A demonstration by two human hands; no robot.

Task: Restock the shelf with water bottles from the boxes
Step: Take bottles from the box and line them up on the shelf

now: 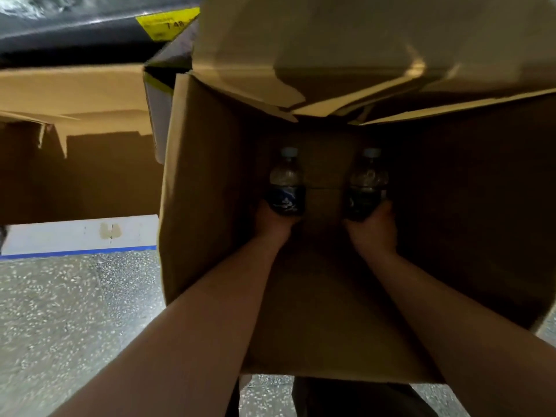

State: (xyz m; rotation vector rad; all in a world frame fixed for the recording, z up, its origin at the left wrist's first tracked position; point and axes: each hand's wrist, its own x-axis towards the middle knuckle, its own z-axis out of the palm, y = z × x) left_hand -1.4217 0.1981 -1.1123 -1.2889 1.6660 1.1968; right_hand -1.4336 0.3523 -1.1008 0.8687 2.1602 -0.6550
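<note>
Both my arms reach deep into a large open cardboard box. My left hand grips the lower part of a clear water bottle with a dark blue label and a pale cap. My right hand grips a second, matching water bottle near its base. The two bottles stand side by side, apart, caps pointing away from me. The box floor between them looks bare.
A second open cardboard box stands to the left. Folded flaps overhang the far side of my box. A white board with a blue edge lies on the speckled floor. A yellow price tag sits on a dark shelf edge above.
</note>
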